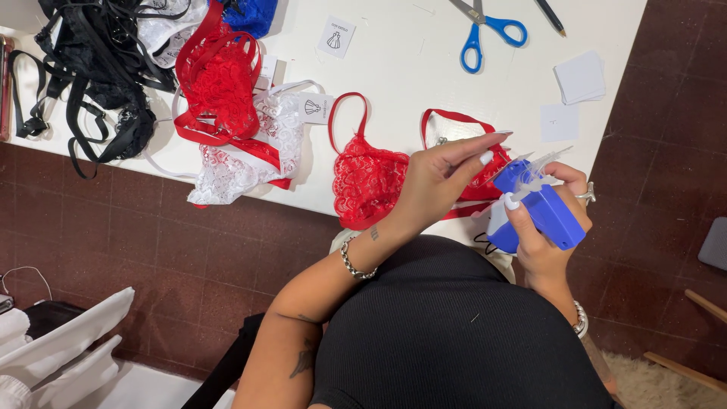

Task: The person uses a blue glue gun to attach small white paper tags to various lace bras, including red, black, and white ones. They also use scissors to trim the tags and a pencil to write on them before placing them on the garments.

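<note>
At the near table edge, centre right: right hand point(549, 227), closed around a blue plastic tagging gun point(541, 212) with a clear needle tip pointing toward 1 o'clock. Left hand point(439, 178), fingers pinched together at the gun's tip; whether it holds a tag or fastener there cannot be told.

Directly beneath the hands, at 12 o'clock from the person's body: one red lace bra point(371, 182) with red straps, lying flat on the white table point(409, 68), partly overhanging the near edge. No tag shows on it; judged to be the piece in hand, not yet tagged.

At 10 o'clock: white lace garment with red trim point(242, 163), with a small white paper tag point(312, 107) lying against it; judged already done. Touching it, further out, a red lace garment point(219, 83).

At 11 o'clock, far corner: heap of black strappy garments point(98, 68), with white and blue pieces at its far side; tag status not visible.

At 12 o'clock, far: loose white tag with printed figure point(335, 36).

At 1 o'clock, far: blue-handled steel scissors point(485, 30), lying shut; a dark pen point(550, 15) near them.

At 2 o'clock: small stack of blank white cards point(580, 77); one single card point(559, 123) just beside it.

Containers: none in view; all stock lies loose on the table.
</note>
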